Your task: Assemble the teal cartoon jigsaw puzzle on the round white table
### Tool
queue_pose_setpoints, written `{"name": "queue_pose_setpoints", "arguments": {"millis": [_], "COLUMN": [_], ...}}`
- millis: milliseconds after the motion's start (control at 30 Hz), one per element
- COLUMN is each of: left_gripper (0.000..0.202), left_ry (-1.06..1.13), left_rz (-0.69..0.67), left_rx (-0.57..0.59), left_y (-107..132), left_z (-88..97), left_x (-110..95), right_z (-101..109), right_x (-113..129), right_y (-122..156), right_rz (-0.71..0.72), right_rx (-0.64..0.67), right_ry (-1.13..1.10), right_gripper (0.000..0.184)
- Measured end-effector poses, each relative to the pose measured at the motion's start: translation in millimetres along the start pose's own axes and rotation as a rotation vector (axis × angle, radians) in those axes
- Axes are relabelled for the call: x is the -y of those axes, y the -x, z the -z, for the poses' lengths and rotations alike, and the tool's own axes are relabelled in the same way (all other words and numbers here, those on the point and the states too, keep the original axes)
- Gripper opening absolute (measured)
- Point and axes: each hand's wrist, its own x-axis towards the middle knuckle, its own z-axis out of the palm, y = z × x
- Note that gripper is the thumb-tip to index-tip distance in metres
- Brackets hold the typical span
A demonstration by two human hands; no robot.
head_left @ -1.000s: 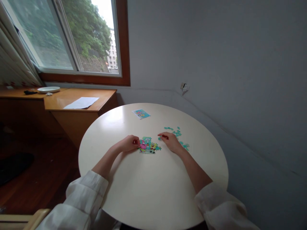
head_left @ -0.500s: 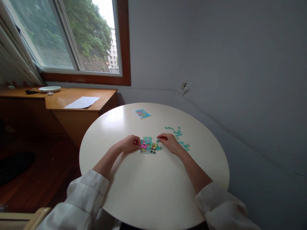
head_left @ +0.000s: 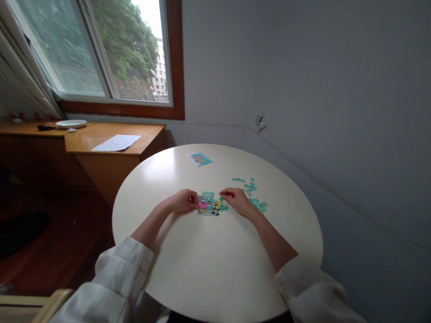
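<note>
A partly joined jigsaw puzzle [head_left: 209, 206] with a pink, a pale and a yellow cartoon figure lies flat on the round white table [head_left: 215, 260]. My left hand [head_left: 184, 200] is closed at its left edge, fingertips touching the pink figure's side. At the upper right corner of the puzzle, my right hand [head_left: 234, 198] pinches a small puzzle piece, mostly covered by the fingers. Just beyond that hand, several loose teal-green puzzle pieces [head_left: 258, 204] are spread over the table.
A small picture card [head_left: 200, 159] with a similar cartoon print lies towards the table's far side. By the window stands a wooden desk [head_left: 153, 137] bearing a white paper sheet [head_left: 116, 142] and a white plate [head_left: 71, 124]. A wooden chair part [head_left: 55, 305] shows at lower left.
My right hand has shifted very slightly left over the puzzle's upper right corner. My left hand stays at the left edge; the whole view has moved a little.
</note>
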Motion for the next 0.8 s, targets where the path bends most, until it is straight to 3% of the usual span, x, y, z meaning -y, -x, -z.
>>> {"name": "queue_pose_setpoints", "arguments": {"millis": [800], "left_gripper": [0.013], "left_ry": [-0.004], "left_rz": [0.017], "left_rx": [0.006], "left_y": [0.6], "left_z": [1.3], "left_x": [-3.4], "right_z": [1.1], "right_x": [0.3], "right_y": [-1.1], "right_rz": [0.022], "right_rx": [-0.005], "right_ry": [0.033], "right_gripper": [0.017]}}
